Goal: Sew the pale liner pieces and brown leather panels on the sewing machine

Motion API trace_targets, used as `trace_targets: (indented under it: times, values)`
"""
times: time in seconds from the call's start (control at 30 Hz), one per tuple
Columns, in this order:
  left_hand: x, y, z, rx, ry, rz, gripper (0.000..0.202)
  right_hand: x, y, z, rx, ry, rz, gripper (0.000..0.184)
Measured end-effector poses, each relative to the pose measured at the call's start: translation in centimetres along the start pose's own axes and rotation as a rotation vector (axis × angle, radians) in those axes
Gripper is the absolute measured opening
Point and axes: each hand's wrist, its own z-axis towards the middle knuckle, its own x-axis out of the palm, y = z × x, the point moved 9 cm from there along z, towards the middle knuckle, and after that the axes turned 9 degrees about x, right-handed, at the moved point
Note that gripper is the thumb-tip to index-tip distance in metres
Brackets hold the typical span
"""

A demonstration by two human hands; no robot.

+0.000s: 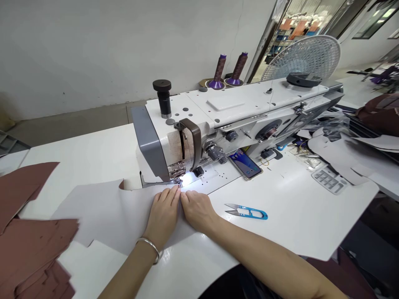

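Note:
My left hand (163,214) and my right hand (197,209) lie side by side, fingers stretched flat, pressing a pale grey cut piece of material (109,211) onto the white table. Their fingertips reach the lit presser foot (178,179) of a white industrial sewing machine (237,112). A silver bangle (149,247) circles my left wrist. The grey piece spreads left from the needle area, its brown underside showing at a small notch.
Blue thread snips (247,211) lie right of my hands. A phone (245,164) rests on the machine bed. Brown cut pieces (28,249) are stacked at the left. Two thread cones (229,70), a fan (307,56) and more grey pieces (343,153) stand behind and right.

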Motion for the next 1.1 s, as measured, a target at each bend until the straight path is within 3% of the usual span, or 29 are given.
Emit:
trace_targets:
  times: [0.27, 1.1]
  values:
    - [0.4, 1.2, 0.5, -0.103, 0.021, -0.019, 0.036, -0.6, -0.2, 0.8, 0.018, 0.011, -0.012, 0.020]
    - [1.2, 2.1, 1.0, -0.149, -0.028, -0.112, 0.039, -0.4, -0.5, 1.4, 0.020, -0.012, -0.045, 0.019]
